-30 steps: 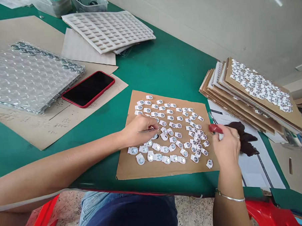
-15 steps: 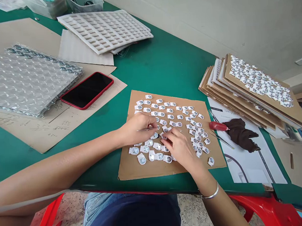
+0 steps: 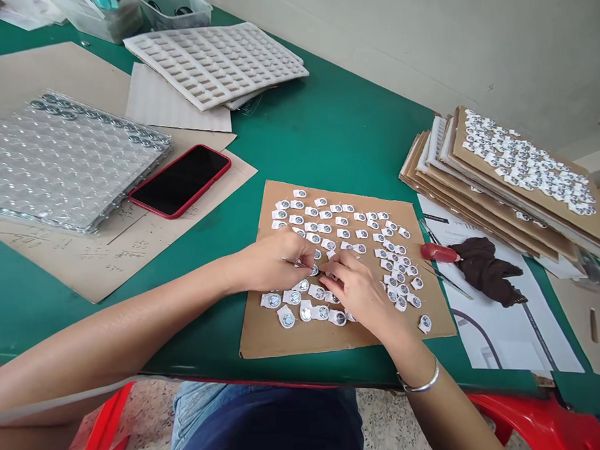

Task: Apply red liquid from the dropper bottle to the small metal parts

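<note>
Worktop: green worktop (image 3: 326, 144), flat brown cardboard sheet (image 3: 265, 339), white-tagged round metal discs (image 3: 287, 316)
Left grip (image 3: 274, 262): clamped on slim steel tweezers (image 3: 292, 262)
Right grip (image 3: 360, 292): fingertips together at the discs, hold unclear

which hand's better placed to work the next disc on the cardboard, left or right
Left, probably: the left hand holds tweezers with their tips at a white-tagged disc, while the right hand has only bare fingers beside it.

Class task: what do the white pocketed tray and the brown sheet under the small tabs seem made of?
The white tray looks like foam, probably, from its thick, matte, soft-edged pockets. The brown sheet looks like cardboard: dull, uncoated, with a plain cut edge.
</note>
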